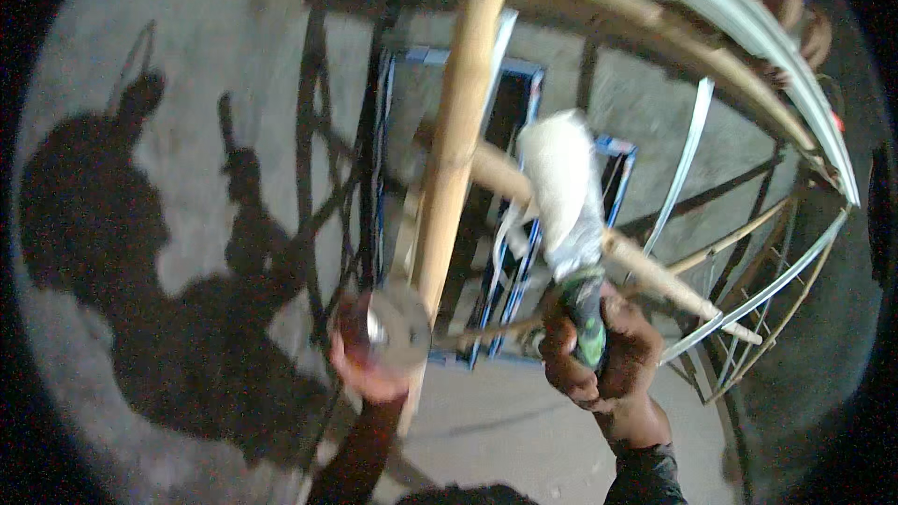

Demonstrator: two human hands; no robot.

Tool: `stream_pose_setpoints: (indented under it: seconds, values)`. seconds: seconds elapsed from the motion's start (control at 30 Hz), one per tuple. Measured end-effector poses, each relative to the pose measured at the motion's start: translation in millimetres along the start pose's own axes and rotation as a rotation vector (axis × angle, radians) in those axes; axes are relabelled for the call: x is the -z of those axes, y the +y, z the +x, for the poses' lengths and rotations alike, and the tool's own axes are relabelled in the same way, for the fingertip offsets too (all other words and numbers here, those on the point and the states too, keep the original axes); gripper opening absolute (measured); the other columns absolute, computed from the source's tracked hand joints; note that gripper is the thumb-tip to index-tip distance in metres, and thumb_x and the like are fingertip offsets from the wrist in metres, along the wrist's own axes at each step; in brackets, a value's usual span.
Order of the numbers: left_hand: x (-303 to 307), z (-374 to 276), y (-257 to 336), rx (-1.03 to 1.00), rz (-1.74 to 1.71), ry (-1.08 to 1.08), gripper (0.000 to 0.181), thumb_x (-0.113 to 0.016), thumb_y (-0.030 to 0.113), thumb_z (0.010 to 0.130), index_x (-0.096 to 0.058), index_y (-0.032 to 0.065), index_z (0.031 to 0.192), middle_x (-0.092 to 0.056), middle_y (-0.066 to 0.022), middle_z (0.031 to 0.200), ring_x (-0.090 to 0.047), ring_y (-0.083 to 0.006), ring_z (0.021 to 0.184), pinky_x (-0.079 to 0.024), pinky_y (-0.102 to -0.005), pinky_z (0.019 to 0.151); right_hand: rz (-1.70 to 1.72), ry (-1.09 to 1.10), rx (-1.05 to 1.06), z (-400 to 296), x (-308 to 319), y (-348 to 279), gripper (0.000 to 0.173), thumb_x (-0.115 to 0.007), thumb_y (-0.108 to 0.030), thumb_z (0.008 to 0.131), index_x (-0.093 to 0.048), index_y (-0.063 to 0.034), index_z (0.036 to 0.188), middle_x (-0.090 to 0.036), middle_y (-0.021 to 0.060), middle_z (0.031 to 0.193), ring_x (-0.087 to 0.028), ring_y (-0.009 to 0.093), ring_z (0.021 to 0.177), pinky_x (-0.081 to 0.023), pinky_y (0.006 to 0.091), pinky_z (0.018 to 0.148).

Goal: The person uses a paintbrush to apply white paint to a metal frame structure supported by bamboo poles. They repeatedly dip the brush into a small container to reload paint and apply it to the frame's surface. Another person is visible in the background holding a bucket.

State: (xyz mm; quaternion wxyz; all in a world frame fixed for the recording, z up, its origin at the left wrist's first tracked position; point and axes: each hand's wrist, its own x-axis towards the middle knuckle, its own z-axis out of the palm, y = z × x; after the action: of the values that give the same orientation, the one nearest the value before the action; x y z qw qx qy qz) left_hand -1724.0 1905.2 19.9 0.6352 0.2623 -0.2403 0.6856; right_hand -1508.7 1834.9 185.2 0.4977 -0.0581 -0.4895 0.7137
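Observation:
My left hand (365, 372) is wrapped around a round, grey, partly shiny thing (400, 326), blurred, whose kind I cannot tell. It is beside the lower part of an upright bamboo pole (456, 112). My right hand (610, 358) grips the narrow green end of a bottle-shaped white and green thing (561, 175), which points up and away from me; its exact kind is unclear. Behind it a second bamboo pole (652, 270) runs across at a slant.
Curved pale metal channels (754, 21) and bamboo poles cross the top and right. Blue-edged frames (463, 59) lie behind the upright pole. Another person's arm (817, 35) is at the upper right. Dark shadows fall across the grey surface (203, 14) at left.

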Motion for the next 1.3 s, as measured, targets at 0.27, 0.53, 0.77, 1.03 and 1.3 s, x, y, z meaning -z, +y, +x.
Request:
stream_pose_setpoints:
  seconds: [0.27, 0.53, 0.77, 1.03, 1.3]
  values:
    - [7.8, -23.5, -18.2, -0.259, 0.454, 0.463, 0.056, -0.038, 0.044, 0.099, -0.054, 0.0066, 0.137, -0.061, -0.0114, 0.132, -0.056, -0.028, 0.125, -0.042, -0.0472, 0.109, -0.9, 0.108, 1.355, 165.3, -68.3, -122.5, 0.034, -0.065, -0.016, 0.097, -0.053, -0.0006, 0.126, -0.066, 0.0098, 0.103, -0.06, 0.01, 0.072, -0.049, 0.0251, 0.055]
    - [-17.3, -42.2, 2.5, -0.202, 0.357, 0.501, 0.054, -0.04, 0.045, 0.097, -0.057, 0.0089, 0.133, -0.063, -0.0102, 0.128, -0.058, -0.029, 0.122, -0.042, -0.0475, 0.109, -1.379, 0.659, 1.782, 269.2, -68.2, -145.5, 0.038, -0.076, -0.018, 0.087, -0.058, 0.0009, 0.114, -0.069, 0.022, 0.101, -0.068, 0.036, 0.084, -0.052, 0.0432, 0.078]
    - [-36.2, -45.8, 3.0, -0.146, 0.26, 0.66, 0.051, -0.044, 0.048, 0.095, -0.06, 0.0089, 0.124, -0.065, -0.0093, 0.121, -0.061, -0.0291, 0.116, -0.048, -0.0474, 0.103, -1.441, 0.619, 1.59, 275.9, -56.6, -116.3, 0.033, -0.071, -0.013, 0.083, -0.051, -0.0014, 0.107, -0.059, 0.023, 0.097, -0.057, 0.048, 0.094, -0.046, 0.0528, 0.079]
    - [8.5, -49.5, -4.2, -0.256, 0.316, 0.666, 0.052, -0.045, 0.044, 0.097, -0.058, 0.0071, 0.132, -0.065, -0.0095, 0.123, -0.06, -0.0284, 0.119, -0.046, -0.0472, 0.106, -1.493, 0.271, 1.309, 242.0, -56.0, -42.2, 0.029, -0.07, -0.016, 0.091, -0.058, 0.0021, 0.11, -0.067, 0.0193, 0.092, -0.068, 0.033, 0.082, -0.053, 0.0428, 0.075]
    - [97.8, -86.8, 7.7, -0.149, 0.36, 0.56, 0.057, -0.038, 0.047, 0.1, -0.056, 0.0065, 0.135, -0.059, -0.0102, 0.135, -0.053, -0.0283, 0.128, -0.041, -0.0487, 0.11, -0.948, 0.077, 0.188, 89.5, -8.8, 38.5, 0.02, -0.051, -0.015, 0.103, -0.056, -0.0031, 0.119, -0.066, 0.0036, 0.097, -0.054, 0.008, 0.072, -0.044, 0.0234, 0.064]
